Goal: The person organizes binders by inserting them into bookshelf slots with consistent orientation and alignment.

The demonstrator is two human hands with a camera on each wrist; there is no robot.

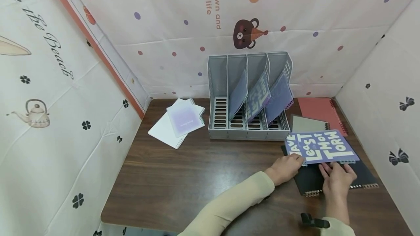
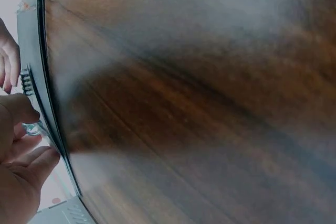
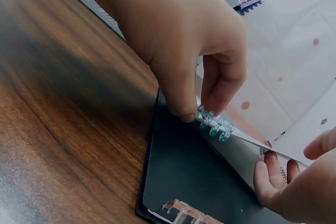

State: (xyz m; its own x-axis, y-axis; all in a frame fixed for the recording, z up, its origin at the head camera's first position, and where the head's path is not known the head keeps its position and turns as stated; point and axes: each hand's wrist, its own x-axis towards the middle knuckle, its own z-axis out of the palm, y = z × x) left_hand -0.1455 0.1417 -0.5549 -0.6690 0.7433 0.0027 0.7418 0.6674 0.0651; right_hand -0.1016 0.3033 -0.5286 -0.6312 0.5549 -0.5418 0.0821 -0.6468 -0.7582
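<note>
A blue notebook [image 1: 319, 146] with large pale lettering and clear rings is tilted above black notebooks [image 1: 311, 179]. My left hand [image 1: 284, 168] pinches its near left corner, beside the clear rings [image 3: 214, 124] in the right wrist view. At the near edge, my right hand [image 1: 338, 179] holds the same notebook, fingers underneath and thumb above. Both hands also show in the left wrist view, the left hand [image 2: 23, 166] lower and the right hand [image 2: 8, 59] higher. Brown-toned rings [image 3: 191, 213] bind the black notebook underneath.
A grey file rack [image 1: 249, 134] stands against the back wall, with blue and purple notebooks [image 1: 279, 97] leaning in three slots. White and lilac notebooks [image 1: 185, 119] overlap at the left. Behind the black ones lie a red notebook [image 1: 318, 110] and a grey-green notebook [image 1: 308, 124].
</note>
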